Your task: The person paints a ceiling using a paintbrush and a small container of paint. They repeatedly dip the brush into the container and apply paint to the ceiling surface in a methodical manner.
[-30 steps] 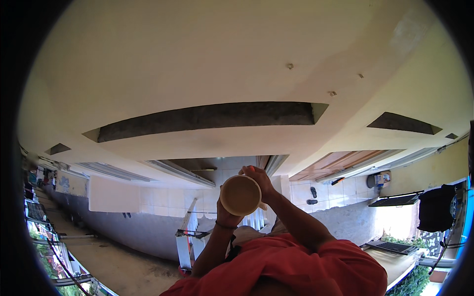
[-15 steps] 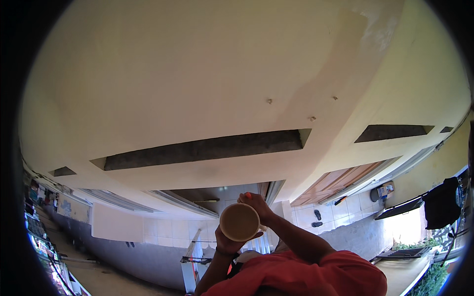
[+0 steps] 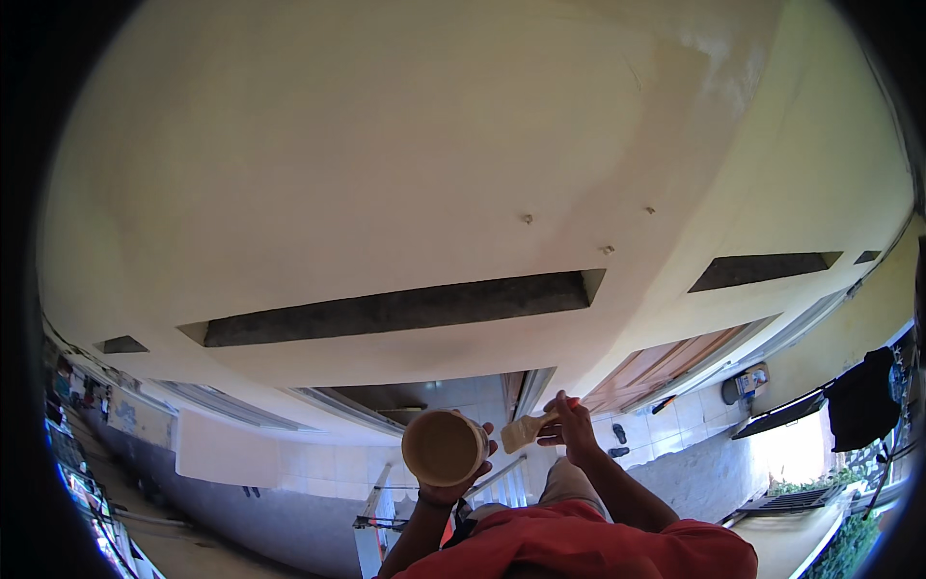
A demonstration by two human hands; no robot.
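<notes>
My left hand (image 3: 451, 490) is wrapped round a round paint tub (image 3: 443, 450), its open mouth turned up and its inside beige. To the right of the tub, my right hand (image 3: 573, 430) grips a paintbrush (image 3: 521, 433) by the handle. The brush's wide bristles are coated in the same beige and point left, apart from the tub's rim. Something orange-red shows by the right fingers. Ahead rises a tall cream wall (image 3: 386, 145), with a darker band on its right side.
Below me stands a ladder (image 3: 370, 536). The wall has dark recesses (image 3: 405, 309) and several small knobs (image 3: 528, 219). A wooden door (image 3: 637, 365) is on the right, with dark slippers (image 3: 618, 434) on the tiled floor. Dark cloth (image 3: 861, 398) hangs at far right.
My right hand has moved right, away from the tub, and the paintbrush has come into sight. The tub has shifted slightly left in my left hand.
</notes>
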